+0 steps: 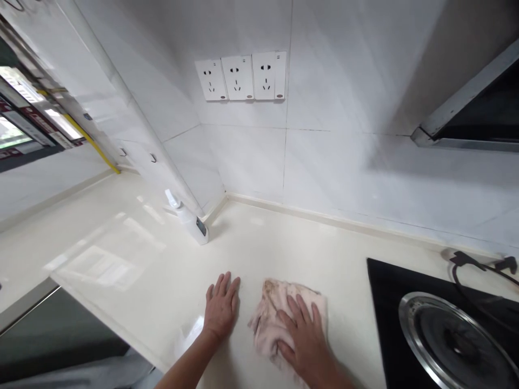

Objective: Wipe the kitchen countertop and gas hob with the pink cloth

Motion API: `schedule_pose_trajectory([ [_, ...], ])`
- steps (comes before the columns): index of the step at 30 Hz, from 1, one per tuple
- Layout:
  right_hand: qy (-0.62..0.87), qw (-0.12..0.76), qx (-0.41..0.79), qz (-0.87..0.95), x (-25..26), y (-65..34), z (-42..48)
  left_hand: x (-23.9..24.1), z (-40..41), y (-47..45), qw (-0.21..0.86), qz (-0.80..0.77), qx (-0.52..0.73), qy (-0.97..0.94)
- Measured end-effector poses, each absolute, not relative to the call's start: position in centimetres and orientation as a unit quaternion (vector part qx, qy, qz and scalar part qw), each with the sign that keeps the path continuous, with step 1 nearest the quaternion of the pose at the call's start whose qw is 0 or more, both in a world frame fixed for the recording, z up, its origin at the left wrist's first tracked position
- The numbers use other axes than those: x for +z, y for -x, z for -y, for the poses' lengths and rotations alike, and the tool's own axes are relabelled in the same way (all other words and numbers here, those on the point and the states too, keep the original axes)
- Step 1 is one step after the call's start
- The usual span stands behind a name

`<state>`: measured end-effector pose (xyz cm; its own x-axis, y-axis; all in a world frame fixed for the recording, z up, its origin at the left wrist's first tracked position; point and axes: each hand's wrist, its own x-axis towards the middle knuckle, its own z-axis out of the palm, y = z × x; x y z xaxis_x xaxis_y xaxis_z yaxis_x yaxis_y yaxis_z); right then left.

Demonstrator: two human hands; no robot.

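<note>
My left hand (221,307) rests palm down on the cream countertop (251,237), its fingers stretched out and holding nothing. To its right, my right hand (302,337) holds a pale pink cloth (270,319) against the counter. Its fingers lie apart over the top of the cloth, and the thumb sits at a bunched fold. Brownish stains show on the cloth's upper left part. A gap of bare counter separates the left hand from the cloth.
A white spray bottle (187,219) stands by the wall corner. At right lies a black gas hob (381,302) with a round metal burner (419,329) and a dark cable (466,259). Wall sockets (243,78) sit above. A range hood's edge (474,97) juts in at upper right.
</note>
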<state>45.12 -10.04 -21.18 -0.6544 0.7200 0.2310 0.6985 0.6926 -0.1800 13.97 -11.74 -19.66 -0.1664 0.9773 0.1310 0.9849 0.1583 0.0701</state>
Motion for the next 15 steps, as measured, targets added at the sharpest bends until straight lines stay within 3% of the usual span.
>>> schedule_pose_trajectory([
  [5, 0.458, 0.052, 0.145, 0.875, -19.1, -43.9, 1.8, -19.7, 11.8, -14.0, 0.034, 0.758, -0.065, 0.648],
  [15, 0.642, -0.002, 0.156, 0.751, -17.1, -41.1, -7.6, -19.9, 12.0, -14.1, 0.029, 0.761, -0.077, 0.643],
])
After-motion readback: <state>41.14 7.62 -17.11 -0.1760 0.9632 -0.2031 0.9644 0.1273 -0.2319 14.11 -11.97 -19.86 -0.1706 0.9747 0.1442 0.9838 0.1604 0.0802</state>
